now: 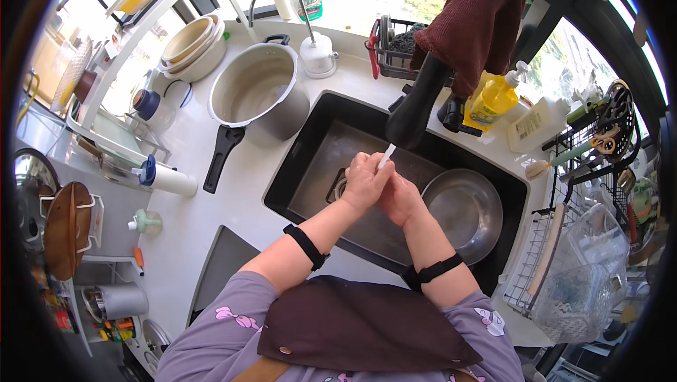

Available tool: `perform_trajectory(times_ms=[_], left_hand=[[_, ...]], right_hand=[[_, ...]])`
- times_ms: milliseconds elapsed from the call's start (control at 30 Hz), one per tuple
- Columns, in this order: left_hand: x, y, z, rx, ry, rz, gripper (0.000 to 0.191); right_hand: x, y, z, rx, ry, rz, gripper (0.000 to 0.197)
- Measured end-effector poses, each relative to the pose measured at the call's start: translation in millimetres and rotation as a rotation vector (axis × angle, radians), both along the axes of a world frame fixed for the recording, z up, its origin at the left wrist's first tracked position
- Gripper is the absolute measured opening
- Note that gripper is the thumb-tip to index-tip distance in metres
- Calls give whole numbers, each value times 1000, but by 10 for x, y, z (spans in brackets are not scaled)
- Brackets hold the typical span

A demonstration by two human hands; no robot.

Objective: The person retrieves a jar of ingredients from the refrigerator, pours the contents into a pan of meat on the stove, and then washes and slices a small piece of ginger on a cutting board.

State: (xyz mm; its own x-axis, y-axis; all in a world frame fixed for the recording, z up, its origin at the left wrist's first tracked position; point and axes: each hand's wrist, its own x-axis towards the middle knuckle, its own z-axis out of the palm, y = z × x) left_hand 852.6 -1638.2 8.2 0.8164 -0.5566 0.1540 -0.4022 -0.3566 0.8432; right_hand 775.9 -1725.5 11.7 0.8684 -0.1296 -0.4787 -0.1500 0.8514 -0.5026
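Observation:
My left hand (365,181) and my right hand (401,199) are pressed together over the sink (317,170). From the black faucet (410,117) a stream of water (387,155) falls onto them. The left fingers lap over the right hand, so its fingers are largely hidden, and no held object shows between them. Below and left of the hands, the drain (338,186) is partly covered. A round metal pan or bowl (465,212) rests in the right part of the sink, beside my right forearm.
A pressure cooker pot (259,91) without its lid stands left of the sink, handle toward me. A brown cloth (476,17) hangs over the faucet. Yellow soap bottle (492,99) and white jug (537,123) stand behind right. A wire rack (529,260) holds clear plastic baskets (576,297).

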Motion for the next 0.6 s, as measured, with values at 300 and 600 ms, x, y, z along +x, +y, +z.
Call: perform_trajectory(times_ms=[300, 600], left_hand=[[77, 67, 382, -61, 655, -228, 29], [142, 219, 374, -234, 998, -280, 28]], right_hand=[[-42, -222, 173, -189, 231, -53, 28], [-62, -161, 220, -331, 165, -7, 29]])
